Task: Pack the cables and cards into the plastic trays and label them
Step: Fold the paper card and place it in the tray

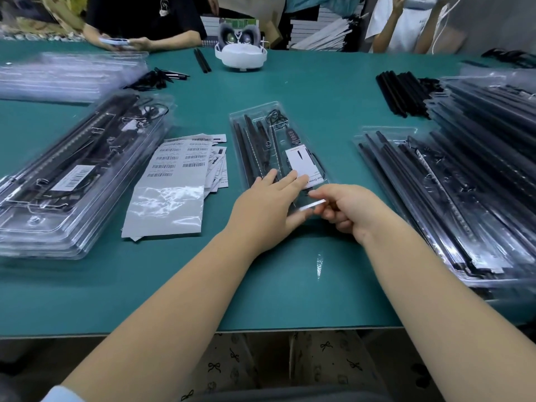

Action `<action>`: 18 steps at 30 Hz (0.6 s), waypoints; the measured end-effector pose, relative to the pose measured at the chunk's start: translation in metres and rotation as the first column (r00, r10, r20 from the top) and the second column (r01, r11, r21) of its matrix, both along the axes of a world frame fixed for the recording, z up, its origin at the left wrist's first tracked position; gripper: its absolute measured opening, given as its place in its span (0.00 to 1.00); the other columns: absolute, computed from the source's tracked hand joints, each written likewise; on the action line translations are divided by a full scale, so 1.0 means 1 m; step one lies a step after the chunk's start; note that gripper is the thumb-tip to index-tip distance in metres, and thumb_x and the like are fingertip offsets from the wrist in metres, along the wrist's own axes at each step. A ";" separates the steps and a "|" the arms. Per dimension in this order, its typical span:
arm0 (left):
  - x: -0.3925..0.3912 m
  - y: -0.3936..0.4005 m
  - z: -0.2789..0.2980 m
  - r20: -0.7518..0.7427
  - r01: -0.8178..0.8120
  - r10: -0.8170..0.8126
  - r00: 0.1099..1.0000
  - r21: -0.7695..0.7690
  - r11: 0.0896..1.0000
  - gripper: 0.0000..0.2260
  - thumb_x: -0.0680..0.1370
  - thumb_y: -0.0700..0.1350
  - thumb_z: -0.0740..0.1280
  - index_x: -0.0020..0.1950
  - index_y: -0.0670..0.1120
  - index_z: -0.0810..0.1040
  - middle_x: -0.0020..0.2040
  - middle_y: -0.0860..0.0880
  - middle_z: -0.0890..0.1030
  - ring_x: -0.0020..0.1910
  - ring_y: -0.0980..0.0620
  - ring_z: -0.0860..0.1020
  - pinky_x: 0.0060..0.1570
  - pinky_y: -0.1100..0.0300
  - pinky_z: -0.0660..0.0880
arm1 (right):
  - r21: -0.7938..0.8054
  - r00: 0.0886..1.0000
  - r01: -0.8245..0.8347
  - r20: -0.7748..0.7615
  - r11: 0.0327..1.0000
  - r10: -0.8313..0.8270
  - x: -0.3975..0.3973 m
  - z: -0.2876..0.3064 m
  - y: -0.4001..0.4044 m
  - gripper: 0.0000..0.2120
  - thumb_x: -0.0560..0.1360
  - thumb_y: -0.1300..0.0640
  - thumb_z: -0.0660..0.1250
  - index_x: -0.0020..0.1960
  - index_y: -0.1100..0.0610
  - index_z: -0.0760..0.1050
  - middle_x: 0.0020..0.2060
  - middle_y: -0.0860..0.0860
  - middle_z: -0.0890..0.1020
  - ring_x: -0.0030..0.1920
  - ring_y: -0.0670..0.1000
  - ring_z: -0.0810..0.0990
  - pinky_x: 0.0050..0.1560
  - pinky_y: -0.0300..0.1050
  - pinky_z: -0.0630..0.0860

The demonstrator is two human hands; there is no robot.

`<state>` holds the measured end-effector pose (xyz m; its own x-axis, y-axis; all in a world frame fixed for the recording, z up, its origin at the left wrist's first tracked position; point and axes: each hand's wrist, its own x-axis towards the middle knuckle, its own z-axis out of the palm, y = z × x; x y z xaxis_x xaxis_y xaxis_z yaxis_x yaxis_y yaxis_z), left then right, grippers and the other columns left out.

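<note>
on center tray (pixel 262 117), left hand (pixel 265 207) flat by "grow" card (pixel 301 165), right hand (pixel 352 211) pinching label strip (pixel 313 205).

Bare green table mat (pixel 290 285) at six o'clock; stacked clear plastic trays (pixel 72 181) at nine, more (pixel 478 184) at three.

We recorded one tray (pixel 272 140) at the centre of the table (pixel 319 91), with black rods, a cable and a card (pixel 300 163) in it. At nine o'clock of it lay the label sheets (pixel 174 181); further toward nine, a stack of packed trays (pixel 78 175). At ten o'clock sat a stack of empty trays (pixel 69 74). At three o'clock stood filled trays (pixel 470 198); at one o'clock, loose rods (pixel 400 91). At twelve, a headset (pixel 240 53). Our hands met at six o'clock, on the tray's near end.
</note>
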<state>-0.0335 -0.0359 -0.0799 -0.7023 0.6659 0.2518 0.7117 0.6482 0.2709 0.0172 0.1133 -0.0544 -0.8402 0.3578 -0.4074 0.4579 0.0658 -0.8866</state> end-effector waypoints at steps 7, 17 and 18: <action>0.003 -0.003 0.001 -0.078 0.003 -0.010 0.997 -0.086 0.996 0.24 0.80 0.59 0.58 0.75 0.53 0.62 0.74 0.57 0.65 0.72 0.47 0.62 0.66 0.47 0.67 | 0.124 1.000 0.003 0.013 0.992 -0.005 0.002 -0.003 -0.004 0.15 0.72 0.50 0.67 0.30 0.56 0.76 0.20 0.47 0.72 0.18 0.44 0.62 0.17 0.33 0.56; 0.009 0.001 0.001 -0.078 0.001 0.005 0.997 0.069 0.998 0.23 0.76 0.48 0.66 0.71 0.50 0.70 0.70 0.56 0.71 0.69 0.47 0.68 0.59 0.47 0.72 | -0.006 0.988 0.103 -0.114 0.995 -0.102 0.004 -0.006 -0.002 0.09 0.72 0.56 0.68 0.35 0.56 0.73 0.18 0.46 0.70 0.18 0.43 0.62 0.17 0.33 0.56; 0.009 0.001 0.000 -0.088 0.007 0.003 0.996 0.111 0.994 0.22 0.75 0.46 0.67 0.70 0.49 0.72 0.69 0.55 0.73 0.67 0.47 0.70 0.57 0.47 0.74 | 0.001 0.987 0.102 -0.128 0.995 -0.101 0.005 -0.007 -0.002 0.08 0.72 0.56 0.69 0.36 0.56 0.74 0.18 0.46 0.70 0.19 0.43 0.62 0.18 0.33 0.56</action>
<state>-0.0242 -0.0353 -0.0802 -0.6732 0.6315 0.3847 0.7369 0.6163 0.2778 0.0220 0.1116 -0.0614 -0.8442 0.4467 -0.2962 0.3457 0.0313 -0.9378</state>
